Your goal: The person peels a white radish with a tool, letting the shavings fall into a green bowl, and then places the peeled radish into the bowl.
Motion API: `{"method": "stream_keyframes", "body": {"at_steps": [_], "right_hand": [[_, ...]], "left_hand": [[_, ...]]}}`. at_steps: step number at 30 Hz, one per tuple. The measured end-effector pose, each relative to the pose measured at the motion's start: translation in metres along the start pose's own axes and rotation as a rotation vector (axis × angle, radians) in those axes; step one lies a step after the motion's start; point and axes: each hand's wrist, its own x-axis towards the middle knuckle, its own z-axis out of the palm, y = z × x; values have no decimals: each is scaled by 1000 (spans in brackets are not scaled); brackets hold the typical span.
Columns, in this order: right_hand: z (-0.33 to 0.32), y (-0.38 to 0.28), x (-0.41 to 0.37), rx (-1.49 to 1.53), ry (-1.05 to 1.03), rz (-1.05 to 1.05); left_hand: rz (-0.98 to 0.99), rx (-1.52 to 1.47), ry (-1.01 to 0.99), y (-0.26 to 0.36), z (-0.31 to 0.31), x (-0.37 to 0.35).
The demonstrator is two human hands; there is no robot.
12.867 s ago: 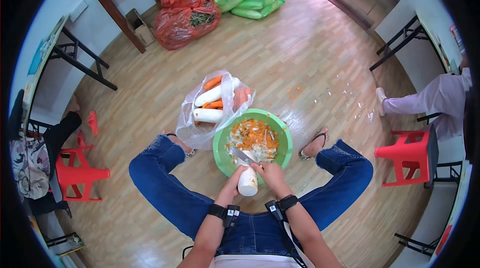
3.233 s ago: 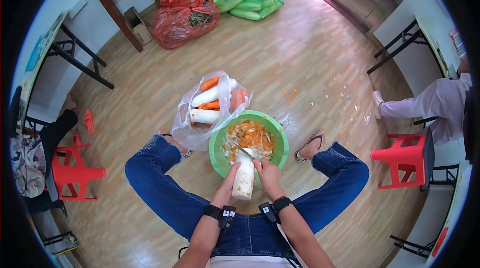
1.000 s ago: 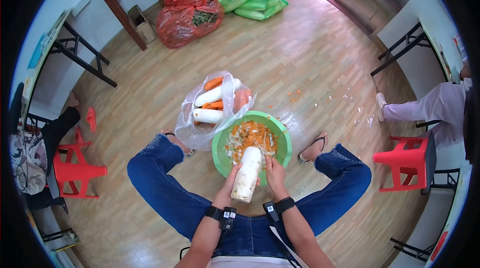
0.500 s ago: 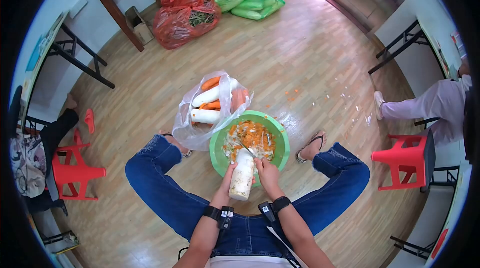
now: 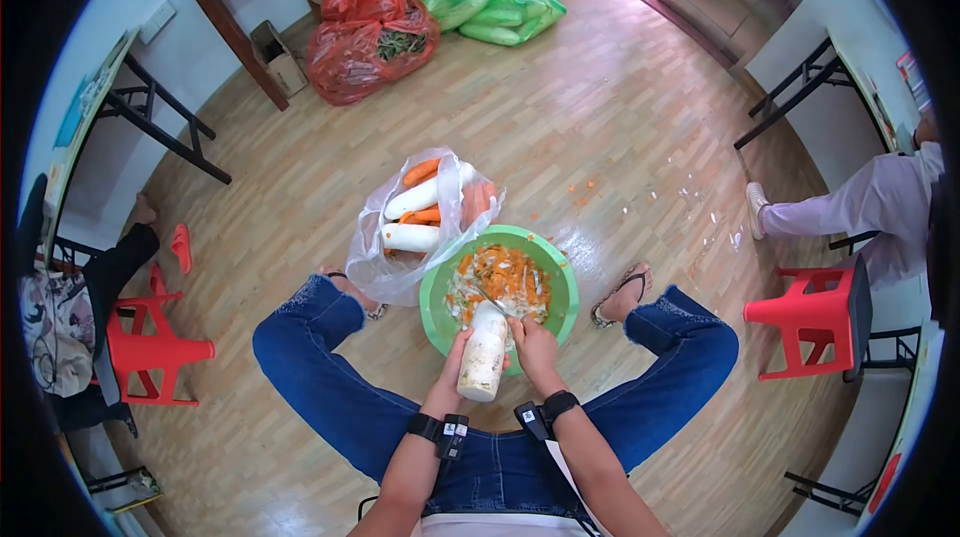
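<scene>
My left hand [image 5: 454,355] is closed around the side of a white radish [image 5: 483,357], which is tilted over the near rim of a green basin [image 5: 430,312]. The upper part of the radish is clean white; its lower part still shows brownish, dirty skin. In my right hand [image 5: 537,345] is a peeler [image 5: 490,297], its thin metal blade lying across the radish's far end; its handle is hidden in my fingers. Orange and white peelings [image 5: 508,272] fill the bottom of the basin.
Beyond the basin, a clear plastic bag [image 5: 385,272] holds carrots [image 5: 421,173] and peeled white radishes [image 5: 411,237]. Peel scraps dot the floor. Red stools [image 5: 800,322] stand at both sides, with a seated person's leg [image 5: 830,212] at right. Red [image 5: 355,62] and green bags [image 5: 510,12] lie farther off.
The view has shifted very slightly. Both hands, the radish and the peeler hold nearly the same position over the basin.
</scene>
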Motion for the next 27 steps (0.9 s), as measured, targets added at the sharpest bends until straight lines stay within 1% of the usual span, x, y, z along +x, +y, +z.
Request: {"method": "stream_keyframes", "body": {"at_steps": [7, 13, 19, 22, 24, 25, 27], "right_hand": [[3, 6, 0, 54, 35, -9], [5, 10, 0, 27, 13, 12], [10, 15, -1, 10, 35, -19], [10, 19, -1, 15, -9, 11], [18, 30, -1, 23, 6, 125], [17, 47, 2, 25, 6, 125], [19, 71, 7, 195, 41, 480]], "left_hand": [[-22, 14, -39, 1, 2, -3], [-18, 48, -14, 1, 1, -4], [-10, 40, 16, 0, 3, -5], [-11, 51, 14, 0, 1, -3], [-35, 34, -34, 1, -2, -2], [-34, 35, -33, -1, 5, -5], [-74, 54, -150, 2, 13, -17]]}}
